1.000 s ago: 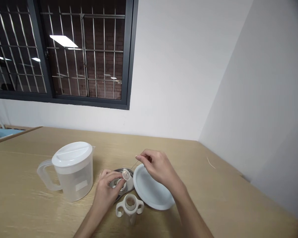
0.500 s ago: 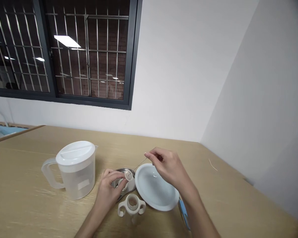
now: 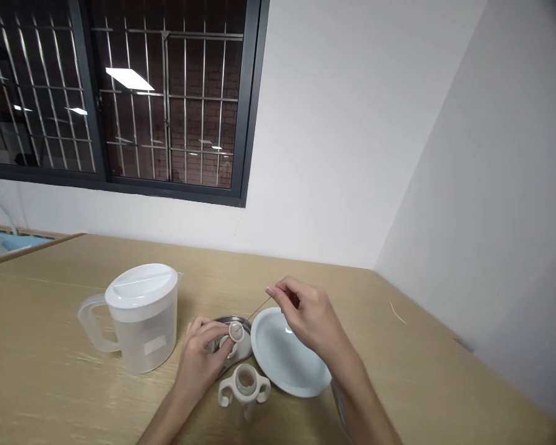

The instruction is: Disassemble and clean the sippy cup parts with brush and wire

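Pitcher: furthest left of the tabletop things, we see the lidded pitcher (image 3: 143, 324) standing upright, its handle pointing left, near the left hand.
Left hand: we see the left hand (image 3: 201, 353) reach in from the lower edge, forearm slanting up and rightward, the back of the hand turned towards us. Thumb and forefinger pinch the rim of the small round piece; the other fingers curl behind.
Metal tray: partly hidden behind the left hand, the metal tray (image 3: 246, 350) lies on the table (image 3: 445, 371).
Small round piece: we find the small round piece (image 3: 236, 332) raised over the metal tray, its open side facing us.
Two-handled bottle: nearer to us, just below the fingers, the two-handled bottle (image 3: 246, 381) stands with its mouth uncovered.
Thin stick: we follow the thin stick (image 3: 258, 308) from the right fingertips down and leftward to the round piece's opening.
Bowl: the pale bowl (image 3: 287, 364) sits partly beneath the right hand.
Right hand: we see the right hand (image 3: 306, 312) bent inward at the wrist, forearm rising from the lower right, thumb and forefinger closed on the stick's upper end.
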Demonstrator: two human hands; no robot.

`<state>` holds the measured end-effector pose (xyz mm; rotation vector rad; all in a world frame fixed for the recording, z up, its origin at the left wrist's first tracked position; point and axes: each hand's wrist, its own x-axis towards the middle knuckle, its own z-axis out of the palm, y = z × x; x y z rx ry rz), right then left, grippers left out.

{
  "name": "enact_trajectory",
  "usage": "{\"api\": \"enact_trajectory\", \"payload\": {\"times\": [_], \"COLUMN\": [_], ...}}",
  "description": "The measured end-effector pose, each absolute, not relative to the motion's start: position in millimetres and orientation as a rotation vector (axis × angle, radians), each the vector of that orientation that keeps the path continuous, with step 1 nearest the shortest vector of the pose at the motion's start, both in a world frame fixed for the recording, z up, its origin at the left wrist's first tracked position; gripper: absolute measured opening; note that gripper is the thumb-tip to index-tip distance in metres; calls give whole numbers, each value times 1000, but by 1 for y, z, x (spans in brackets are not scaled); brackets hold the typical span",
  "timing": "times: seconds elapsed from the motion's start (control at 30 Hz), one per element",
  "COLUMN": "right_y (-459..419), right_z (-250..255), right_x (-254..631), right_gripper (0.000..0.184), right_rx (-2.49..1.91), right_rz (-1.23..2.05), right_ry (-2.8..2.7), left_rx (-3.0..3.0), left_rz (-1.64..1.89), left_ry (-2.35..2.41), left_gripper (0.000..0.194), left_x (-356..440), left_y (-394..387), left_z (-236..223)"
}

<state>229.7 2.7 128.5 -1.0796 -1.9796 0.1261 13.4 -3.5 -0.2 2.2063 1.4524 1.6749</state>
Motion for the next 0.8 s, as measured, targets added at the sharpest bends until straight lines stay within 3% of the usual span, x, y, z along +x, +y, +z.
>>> {"api": "enact_trajectory", "payload": {"times": [0.8], "right_y": [3], "right_z": [120], "right_x": [209], "right_gripper": [27], "right_rx": [-1143], "right_rz": [143], "right_ry": [-2127], "left_rx": [2266], "left_rz": [1716], "left_ry": [1505], "left_gripper": [4], "left_x": [14], "left_y": [-6], "left_z": [0]}}
